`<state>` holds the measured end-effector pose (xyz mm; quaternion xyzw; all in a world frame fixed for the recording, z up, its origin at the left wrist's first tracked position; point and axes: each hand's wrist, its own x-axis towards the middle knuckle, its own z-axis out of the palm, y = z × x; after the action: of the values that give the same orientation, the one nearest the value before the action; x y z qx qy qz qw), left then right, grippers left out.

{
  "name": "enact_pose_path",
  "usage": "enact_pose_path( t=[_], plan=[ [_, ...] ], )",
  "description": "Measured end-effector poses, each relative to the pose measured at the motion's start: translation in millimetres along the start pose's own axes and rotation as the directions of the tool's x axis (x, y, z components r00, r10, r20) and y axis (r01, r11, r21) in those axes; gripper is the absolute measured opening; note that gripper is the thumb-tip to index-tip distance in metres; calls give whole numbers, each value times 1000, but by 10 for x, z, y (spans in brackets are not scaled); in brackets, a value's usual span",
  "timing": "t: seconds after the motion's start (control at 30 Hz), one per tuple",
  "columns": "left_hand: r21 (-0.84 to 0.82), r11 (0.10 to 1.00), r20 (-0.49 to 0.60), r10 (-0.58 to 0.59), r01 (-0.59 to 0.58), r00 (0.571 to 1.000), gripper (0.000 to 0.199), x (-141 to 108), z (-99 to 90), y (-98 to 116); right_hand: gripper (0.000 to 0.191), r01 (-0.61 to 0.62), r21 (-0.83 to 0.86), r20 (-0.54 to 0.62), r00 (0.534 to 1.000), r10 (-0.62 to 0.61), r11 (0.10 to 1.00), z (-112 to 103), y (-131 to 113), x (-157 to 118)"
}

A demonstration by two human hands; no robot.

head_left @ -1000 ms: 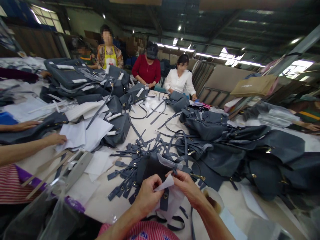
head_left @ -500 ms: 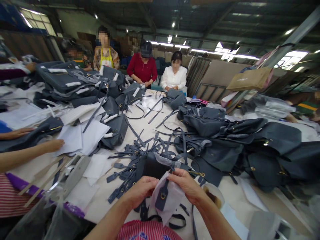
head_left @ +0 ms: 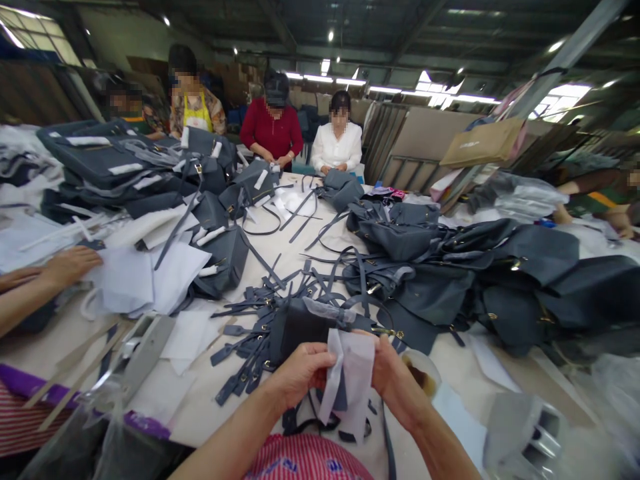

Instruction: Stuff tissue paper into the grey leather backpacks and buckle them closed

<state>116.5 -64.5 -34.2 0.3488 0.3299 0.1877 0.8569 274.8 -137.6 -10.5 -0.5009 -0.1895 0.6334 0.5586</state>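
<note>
A sheet of thin white tissue paper hangs between my two hands, partly folded over a dark blue leather tag. My left hand pinches the paper's left edge. On the other side, my right hand is closed on the paper's upper right; its fingertips are partly hidden. Just beyond lies a dark blue handbag with clear plastic wrap on its top. To its left spreads a pile of leather straps and tags with gold rings.
Dark blue bags are heaped at the right, and more bags at the left. Grey tape dispensers stand at left and lower right. A co-worker's hand rests by white paper sheets. Several people work across the table.
The paper has been folded over the tag, whose gold ring no longer shows. My hands have shifted slightly right. The neighbour's hand at left has moved away from the bag, over the paper.
</note>
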Motion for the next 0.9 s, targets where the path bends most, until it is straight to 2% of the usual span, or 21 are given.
enact_pose_path(
  t=[0.1,0.17,0.23,0.3,0.37,0.43,0.47,0.5,0.57,0.63,0.7,0.73,0.8,0.83,0.9],
  plan=[
    [-39,999,15,10,-9,1000,31,16,59,-14,69,-22,47,-4,1000,23,999,-48,270,-298],
    [-37,999,15,11,-10,1000,32,34,100,-28,69,-20,29,-78,997,22,999,-20,454,-433],
    [-30,1000,1,8,-8,1000,33,63,132,-47,57,-23,61,-199,979,34,998,-4,595,-498],
    [-20,1000,-30,17,-17,999,33,100,151,-72,41,-61,147,-285,953,101,987,-34,690,-534],
    [-12,999,-74,46,-47,996,32,137,158,-100,39,-106,169,-327,932,157,980,-97,753,-589],
    [5,996,-119,84,-84,989,31,163,168,-127,41,-71,9,-405,912,68,997,-141,789,-674],
    [20,995,-136,100,-98,986,31,170,178,-140,41,-17,-143,-452,890,-50,990,-142,793,-718],
    [37,994,-147,112,-107,983,31,172,192,-151,41,43,-318,-481,854,-200,947,-126,787,-754],
    [67,991,-151,122,-113,981,31,165,230,-172,37,97,-625,-429,786,-445,774,-54,747,-781],
    [80,991,-138,116,-106,984,30,150,266,-188,33,68,-789,-344,775,-530,610,38,684,-737],
    [92,991,-130,113,-101,985,30,134,286,-198,30,42,-837,-299,800,-521,546,101,629,-656],
    [101,989,-133,118,-104,984,30,126,287,-199,30,44,-831,-294,812,-505,555,111,612,-618],
    [136,983,-138,141,-122,980,29,109,283,-193,37,60,-771,-328,816,-476,634,88,609,-578],
    [151,980,-135,149,-128,980,29,99,281,-187,39,69,-726,-361,809,-464,684,58,623,-579],
    [149,982,-123,139,-120,983,27,82,285,-168,38,89,-636,-452,763,-463,767,-24,684,-613]
  ],
)
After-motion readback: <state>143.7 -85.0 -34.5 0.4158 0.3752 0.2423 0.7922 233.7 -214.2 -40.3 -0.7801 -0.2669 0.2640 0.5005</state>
